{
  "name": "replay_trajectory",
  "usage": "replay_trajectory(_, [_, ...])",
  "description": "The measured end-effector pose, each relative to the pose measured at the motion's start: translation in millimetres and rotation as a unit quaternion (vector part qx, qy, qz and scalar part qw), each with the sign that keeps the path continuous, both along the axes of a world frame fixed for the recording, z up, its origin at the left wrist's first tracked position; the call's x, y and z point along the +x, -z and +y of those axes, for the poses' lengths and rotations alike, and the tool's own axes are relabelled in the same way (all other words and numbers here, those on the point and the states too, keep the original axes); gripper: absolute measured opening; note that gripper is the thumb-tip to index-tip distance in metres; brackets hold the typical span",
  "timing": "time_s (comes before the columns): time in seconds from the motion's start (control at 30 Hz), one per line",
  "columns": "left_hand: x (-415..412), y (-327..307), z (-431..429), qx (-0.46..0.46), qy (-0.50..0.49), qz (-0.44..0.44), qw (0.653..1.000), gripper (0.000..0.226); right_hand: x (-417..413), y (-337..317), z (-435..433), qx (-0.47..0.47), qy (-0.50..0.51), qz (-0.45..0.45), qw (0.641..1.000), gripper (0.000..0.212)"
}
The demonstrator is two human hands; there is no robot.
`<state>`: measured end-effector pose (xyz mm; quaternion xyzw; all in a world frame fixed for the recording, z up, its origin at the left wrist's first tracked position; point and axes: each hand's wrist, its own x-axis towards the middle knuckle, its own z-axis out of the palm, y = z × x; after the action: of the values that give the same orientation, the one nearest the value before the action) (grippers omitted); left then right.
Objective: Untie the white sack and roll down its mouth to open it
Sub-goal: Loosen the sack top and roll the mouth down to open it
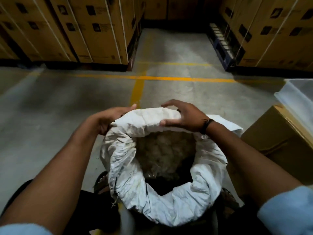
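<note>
One white sack (128, 184), two hands (111, 117) (184, 117), one brown box (279, 138), one clear bin (298, 97).

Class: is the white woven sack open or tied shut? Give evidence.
Open: the mouth of the white woven sack is rolled down and gapes, showing brownish contents.

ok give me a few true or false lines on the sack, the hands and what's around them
1. The white sack is tied shut. False: its mouth is open, rim rolled down, brownish contents showing.
2. The left hand and right hand both grip the sack's far rim. True.
3. A cardboard box stands right of the sack. True.
4. The floor lines are blue. False: they are yellow.
5. A dark band is on the right wrist. True.
</note>
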<state>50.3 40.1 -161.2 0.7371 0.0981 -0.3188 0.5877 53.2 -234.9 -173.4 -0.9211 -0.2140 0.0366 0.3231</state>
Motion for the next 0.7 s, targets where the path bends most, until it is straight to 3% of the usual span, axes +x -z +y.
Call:
replay_trajectory(0.03, [5, 2, -1, 0.142, 0.021, -0.046, 0.989, 0.062, 6, 2, 1, 0.002, 0.017, 0.032, 0.999, 0.057])
replay_trajectory(0.07, [9, 3, -6, 0.298, 0.027, -0.123, 0.946, 0.074, 14, 6, 0, 0.007, 0.035, 0.070, 0.997, 0.056])
replay_trajectory(0.1, [9, 4, -12, 0.411, 0.028, -0.231, 0.881, 0.081, 20, 10, 0, 0.017, 0.057, 0.115, 0.992, 0.063])
replay_trajectory(0.17, [-5, -5, -33, 0.430, 0.093, -0.406, 0.801, 0.083, 31, 15, 0, 0.078, 0.090, 0.198, 0.973, 0.074])
replay_trajectory(0.23, [-17, -1, -51, 0.419, 0.199, -0.424, 0.778, 0.092, 36, 17, 8, 0.162, 0.115, 0.229, 0.953, 0.057])
replay_trajectory(0.27, [-17, 8, -57, 0.420, 0.230, -0.395, 0.784, 0.089, 38, 16, 13, 0.184, 0.128, 0.218, 0.950, 0.049])
replay_trajectory(0.33, [-9, 28, -67, 0.369, 0.247, -0.321, 0.836, 0.065, 36, 15, 21, 0.140, 0.148, 0.107, 0.973, 0.055])
replay_trajectory(0.4, [6, 37, -68, 0.285, 0.207, -0.265, 0.897, 0.053, 21, 16, 22, 0.030, 0.144, -0.070, 0.987, 0.061])
replay_trajectory(0.47, [20, 37, -60, 0.227, 0.215, -0.218, 0.925, 0.041, 3, 19, 16, -0.125, 0.104, -0.190, 0.968, 0.072])
replay_trajectory(0.5, [30, 38, -48, 0.188, 0.231, -0.203, 0.933, 0.029, -3, 23, 14, -0.197, 0.080, -0.208, 0.955, 0.081])
replay_trajectory(0.57, [47, 43, -15, 0.027, 0.286, -0.118, 0.950, 0.013, -8, 33, 5, -0.291, 0.078, -0.190, 0.935, 0.100])
replay_trajectory(0.63, [89, 72, 31, -0.027, 0.494, -0.184, 0.850, 0.030, -4, 36, -3, -0.318, 0.109, -0.118, 0.934, 0.109])
replay_trajectory(0.67, [92, 72, 39, -0.045, 0.493, -0.202, 0.845, 0.038, -1, 36, -6, -0.294, 0.117, -0.067, 0.946, 0.106])
replay_trajectory(0.7, [89, 63, 37, -0.021, 0.434, -0.148, 0.888, 0.041, 1, 37, -8, -0.254, 0.115, -0.017, 0.960, 0.099])
